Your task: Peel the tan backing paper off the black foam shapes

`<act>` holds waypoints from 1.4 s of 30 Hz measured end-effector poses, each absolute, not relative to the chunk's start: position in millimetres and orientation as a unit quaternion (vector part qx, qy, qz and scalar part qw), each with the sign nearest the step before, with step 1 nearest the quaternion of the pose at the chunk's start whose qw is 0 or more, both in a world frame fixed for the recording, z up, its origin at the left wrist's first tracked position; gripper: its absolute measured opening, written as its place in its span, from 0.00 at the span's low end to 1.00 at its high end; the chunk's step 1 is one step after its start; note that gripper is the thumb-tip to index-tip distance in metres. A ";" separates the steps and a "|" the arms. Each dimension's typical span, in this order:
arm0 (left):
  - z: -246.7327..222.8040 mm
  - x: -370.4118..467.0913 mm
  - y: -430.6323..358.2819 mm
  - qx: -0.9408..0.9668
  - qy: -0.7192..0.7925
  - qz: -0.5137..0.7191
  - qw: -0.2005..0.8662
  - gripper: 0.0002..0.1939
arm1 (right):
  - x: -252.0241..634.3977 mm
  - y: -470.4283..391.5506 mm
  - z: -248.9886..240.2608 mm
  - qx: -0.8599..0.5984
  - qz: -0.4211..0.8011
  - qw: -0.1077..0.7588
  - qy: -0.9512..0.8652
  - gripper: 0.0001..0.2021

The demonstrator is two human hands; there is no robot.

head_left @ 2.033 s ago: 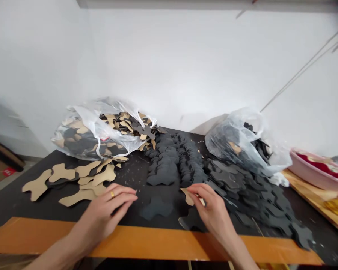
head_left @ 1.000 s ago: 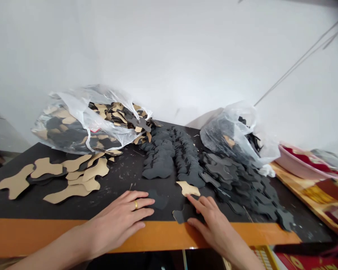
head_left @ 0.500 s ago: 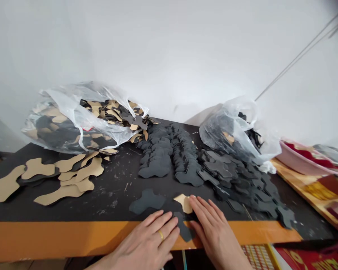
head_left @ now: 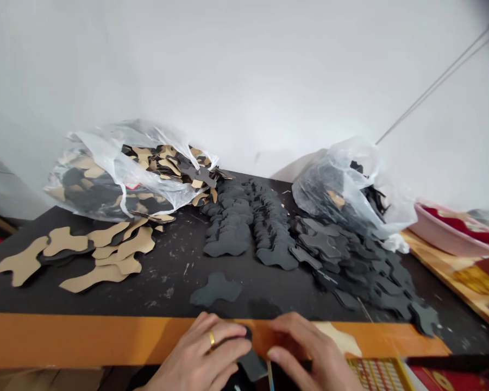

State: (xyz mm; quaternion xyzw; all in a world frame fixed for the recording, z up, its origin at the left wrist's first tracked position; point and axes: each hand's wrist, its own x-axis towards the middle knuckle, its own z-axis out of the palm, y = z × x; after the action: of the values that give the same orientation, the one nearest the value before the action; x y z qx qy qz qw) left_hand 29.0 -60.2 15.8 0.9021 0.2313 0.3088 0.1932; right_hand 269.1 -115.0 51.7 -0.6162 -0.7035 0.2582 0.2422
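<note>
a pale wall [head_left: 244, 81] rises beyond both hands, behind a dark table [head_left: 167, 282] whose orange front strip [head_left: 85, 336] runs beside them. far off past the left hand, an open plastic bag [head_left: 100, 146] holds tan and dark cut pieces; a heap of dark pieces [head_left: 350, 263] spreads beyond the right hand and to its right, with a second bag [head_left: 326, 179] behind it. tan-faced pieces [head_left: 67, 240] lie left of and beyond the left hand, two overlapping dark rows [head_left: 228, 239] straight ahead of the hands. the left hand [head_left: 199, 355] is closed on a dark piece [head_left: 253, 365], which juts toward the right hand [head_left: 309, 350]; that one's fingers are curled, and whether they grip the tan piece [head_left: 342, 338] showing just past its knuckles i cannot tell. one loose dark piece [head_left: 215, 290] lies just beyond the left hand, which wears a gold ring [head_left: 211, 339]
</note>
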 end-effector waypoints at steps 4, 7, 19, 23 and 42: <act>28.1 22.8 -50.3 0.865 0.268 0.362 0.222 0.19 | 236.8 -84.7 49.5 -0.557 0.483 0.323 -0.594 0.17; 43.4 21.5 -29.1 0.837 0.301 0.385 0.245 0.22 | 229.0 -52.8 53.9 -0.495 0.557 0.395 -0.538 0.14; 60.5 11.1 57.9 0.648 0.402 0.263 0.591 0.09 | 222.8 30.0 44.8 -0.445 0.594 0.454 -0.493 0.19; 57.2 11.6 59.1 0.637 0.403 0.230 0.616 0.09 | 224.0 28.1 35.9 -0.440 0.604 0.451 -0.488 0.19; 51.3 13.7 57.4 0.645 0.369 0.191 0.642 0.03 | 222.6 15.6 40.6 -0.443 0.574 0.417 -0.547 0.14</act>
State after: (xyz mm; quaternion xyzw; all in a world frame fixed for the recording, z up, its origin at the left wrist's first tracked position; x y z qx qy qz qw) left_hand 13.7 57.4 51.3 0.6451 0.3686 0.1911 0.6415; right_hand 222.6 15.6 40.6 -0.4435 -0.5472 0.5742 0.4173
